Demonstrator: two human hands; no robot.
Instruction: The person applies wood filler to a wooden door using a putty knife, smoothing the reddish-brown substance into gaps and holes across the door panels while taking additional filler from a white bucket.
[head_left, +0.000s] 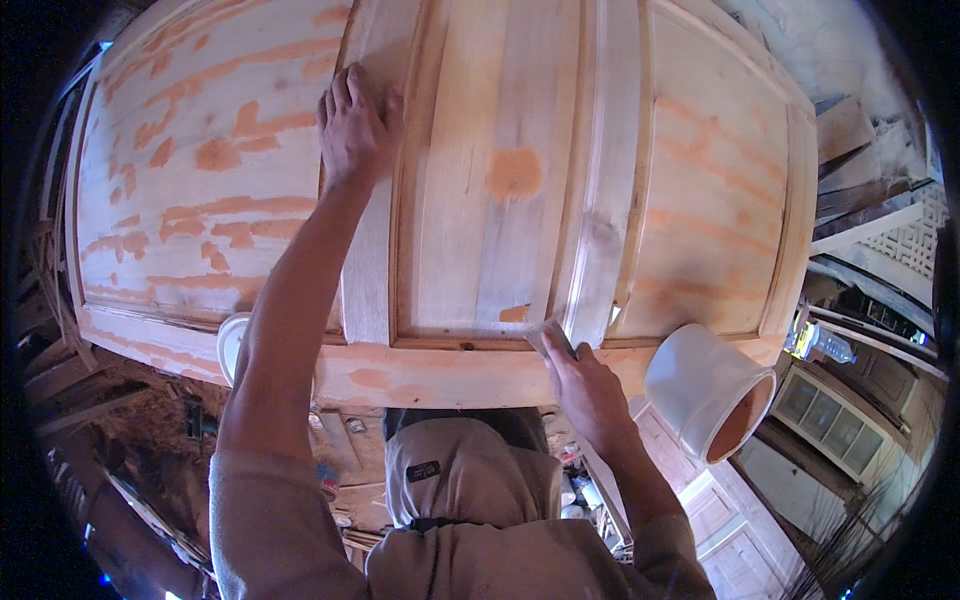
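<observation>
A large panelled wooden door lies in front of me, with orange filler patches over its panels and frame. My left hand rests on an upright frame piece left of the middle panel, fingers stretched out and holding nothing. At the door's near edge, my right hand is closed round a small flat scraper, its pale edge close to the wood at the bottom of the middle panel. My fingers hide its grip. A round orange filler patch marks the middle panel, and a smaller orange patch lies near the scraper.
A white bucket with orange-brown residue inside stands at the near right edge. Part of a white round object shows behind my left forearm. To the right are a clear bottle, a glazed frame and stacked boards. Panelled doors lie below.
</observation>
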